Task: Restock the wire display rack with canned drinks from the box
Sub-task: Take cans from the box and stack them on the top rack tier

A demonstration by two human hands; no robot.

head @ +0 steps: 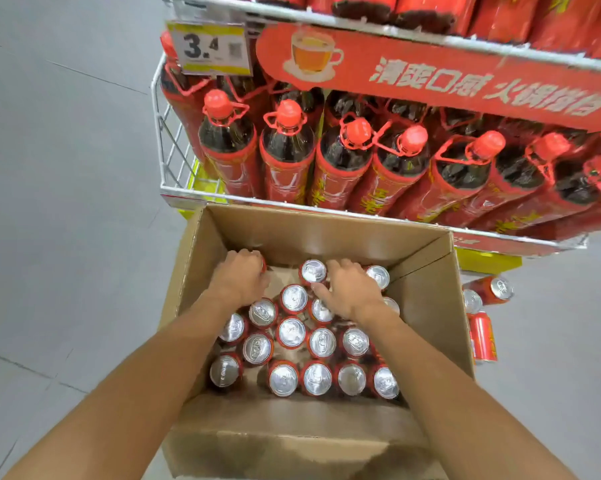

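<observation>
1. Head view, the box: an open cardboard box [427,306] sat on the floor directly below the front rail of the wire display rack [167,140]. All places here are given relative to that box.
2. Inside the box, red canned drinks [321,342] stood upright with their silver tops showing. The near rows looked full, while bare cardboard showed along the far wall, so I judged that some cans had already gone out.
3. The left hand [240,277] was down in the far-left corner of the box, fingers curled over a can [263,264] of which only a red sliver showed. It appeared to grip that can, though whether it had closed fully could not be told.
4. The right hand [352,289] lay over the far-middle cans, fingers spread and bent downwards, its thumb beside a silver top [313,270]. Whether it held anything firmly could not be told.
5. Outside the box, just to its right, a few loose cans [482,336] lay on the floor.
6. Above and beyond the box, the visible rack tiers held large red-capped bottles [287,143], with a price tag [210,46] clipped above.
7. Judgement: no shelf of cans was in view, so the rack's progress was unclear. Most of the box was left to move, and the task looked far from finished.
</observation>
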